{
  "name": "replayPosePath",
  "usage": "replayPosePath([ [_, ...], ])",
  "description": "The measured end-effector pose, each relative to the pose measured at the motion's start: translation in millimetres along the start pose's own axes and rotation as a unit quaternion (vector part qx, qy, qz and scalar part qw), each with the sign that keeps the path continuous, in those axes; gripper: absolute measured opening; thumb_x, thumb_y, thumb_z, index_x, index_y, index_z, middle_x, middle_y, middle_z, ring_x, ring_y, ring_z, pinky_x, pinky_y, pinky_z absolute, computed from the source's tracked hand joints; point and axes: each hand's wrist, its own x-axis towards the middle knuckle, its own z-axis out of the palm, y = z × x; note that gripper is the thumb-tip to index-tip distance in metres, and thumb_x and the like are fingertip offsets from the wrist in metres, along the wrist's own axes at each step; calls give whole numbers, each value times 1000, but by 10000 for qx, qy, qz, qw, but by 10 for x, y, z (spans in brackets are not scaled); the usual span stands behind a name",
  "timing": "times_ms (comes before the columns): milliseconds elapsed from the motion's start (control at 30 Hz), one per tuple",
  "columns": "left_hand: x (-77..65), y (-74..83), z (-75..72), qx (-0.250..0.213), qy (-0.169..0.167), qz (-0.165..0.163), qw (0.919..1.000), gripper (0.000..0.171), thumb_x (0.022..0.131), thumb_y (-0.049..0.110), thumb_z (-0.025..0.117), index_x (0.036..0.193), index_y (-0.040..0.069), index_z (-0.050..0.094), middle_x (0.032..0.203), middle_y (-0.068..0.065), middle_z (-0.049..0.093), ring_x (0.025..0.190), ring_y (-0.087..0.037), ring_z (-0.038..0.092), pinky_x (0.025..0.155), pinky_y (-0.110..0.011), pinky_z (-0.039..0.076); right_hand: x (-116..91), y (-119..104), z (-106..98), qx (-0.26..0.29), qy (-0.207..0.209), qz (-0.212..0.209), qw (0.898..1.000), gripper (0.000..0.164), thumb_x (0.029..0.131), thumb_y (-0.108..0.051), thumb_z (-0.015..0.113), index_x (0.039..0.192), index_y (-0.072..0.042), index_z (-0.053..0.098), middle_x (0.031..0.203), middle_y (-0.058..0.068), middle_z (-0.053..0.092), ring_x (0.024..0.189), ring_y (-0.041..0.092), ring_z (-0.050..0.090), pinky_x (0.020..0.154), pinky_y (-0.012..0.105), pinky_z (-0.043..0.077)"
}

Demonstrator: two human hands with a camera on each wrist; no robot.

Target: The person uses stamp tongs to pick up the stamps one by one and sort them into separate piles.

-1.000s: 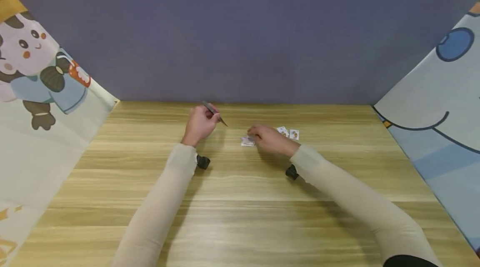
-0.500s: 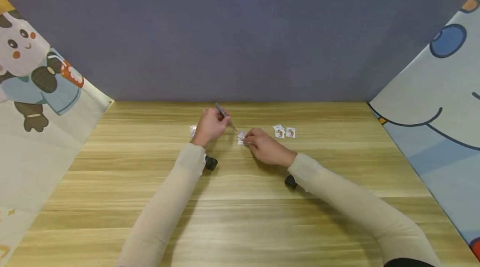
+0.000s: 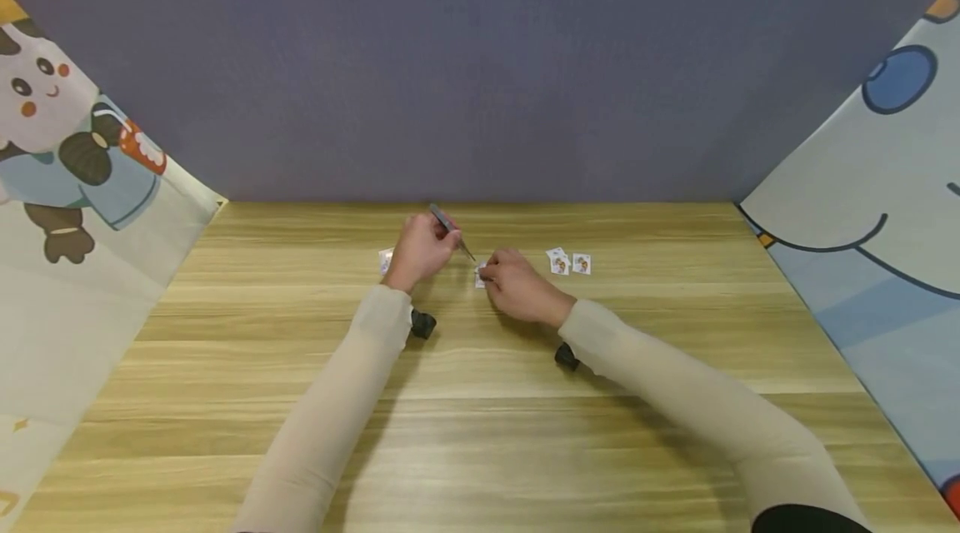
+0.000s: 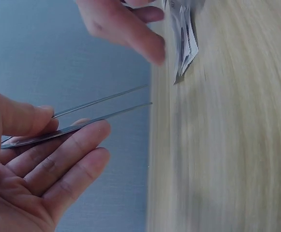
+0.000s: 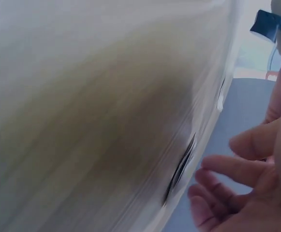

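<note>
My left hand [image 3: 420,251] holds a pair of metal tweezers [image 3: 448,225] between thumb and fingers. In the left wrist view the tweezers' prongs [image 4: 101,100] stand apart with nothing between their tips. A small pile of flat packets [image 3: 480,277] lies just beyond those tips; the left wrist view shows serrated edges on the packets [image 4: 188,46]. My right hand [image 3: 522,285] is at the pile and covers part of it in the head view. From the right wrist, the fingers of my right hand [image 5: 246,174] look loosely bent and spread beside the packets [image 5: 180,169], gripping nothing.
To the right lie a few overlapping printed packets [image 3: 558,264] and a single one [image 3: 582,264] beside them. Another white packet [image 3: 386,260] shows partly behind the left hand. A grey-blue wall [image 3: 480,100] rises at the far edge of the wooden table [image 3: 480,433].
My left hand and tweezers have moved right toward the middle pile, uncovering the packet on the left. The right hand has shifted slightly left over the pile.
</note>
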Motion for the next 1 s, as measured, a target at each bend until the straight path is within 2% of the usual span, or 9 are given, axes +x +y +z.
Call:
replayPosePath([
  [233,-8,-8,-10,-1,4,8,10000,8,91,12,63,90,6,68,83,-3,69,76,-15,65,67,-30,53,36,-109,-6,-452,-599,383,9964,31,97,-6,44,121,6,59,104,15,52,95,26,47,85,36,40],
  [367,-13,-8,-22,-52,-4,-43,10000,8,91,12,63,91,5,68,84,-4,70,76,-15,65,67,-30,53,27,-96,-3,-423,-624,297,9967,29,97,-6,44,119,4,61,110,15,54,100,27,48,89,38,41],
  [600,-3,-2,-35,-71,-3,-25,10000,7,91,10,63,90,5,67,84,-4,69,77,-16,66,68,-29,53,-14,-26,-6,65,-543,279,9981,30,96,-1,43,119,2,61,128,16,53,121,31,46,104,42,33],
  [667,3,-1,-30,-16,15,5,10000,7,90,11,64,89,5,68,84,-4,70,77,-16,66,69,-30,53,-29,-20,-2,134,-361,211,9990,29,95,0,45,118,2,62,128,17,53,120,31,46,103,42,34],
  [833,31,2,12,153,111,103,9998,7,90,13,64,88,8,68,82,-1,69,77,-16,64,69,-31,51,-64,-50,14,123,-33,-102,9999,31,94,1,46,120,3,62,117,16,56,106,28,50,92,40,41],
  [900,47,0,35,201,159,133,9996,8,91,13,63,88,8,68,81,-1,70,76,-15,64,70,-31,51,-74,-70,18,28,-164,-106,9998,31,96,-1,45,123,3,60,118,15,55,107,28,50,92,41,42],
  [1000,69,-2,68,221,217,134,9994,8,90,12,63,88,7,69,82,-2,70,76,-15,65,70,-30,51,-84,-84,20,-92,-490,85,9987,32,98,-6,44,126,2,57,128,15,53,119,29,47,98,46,39],
])
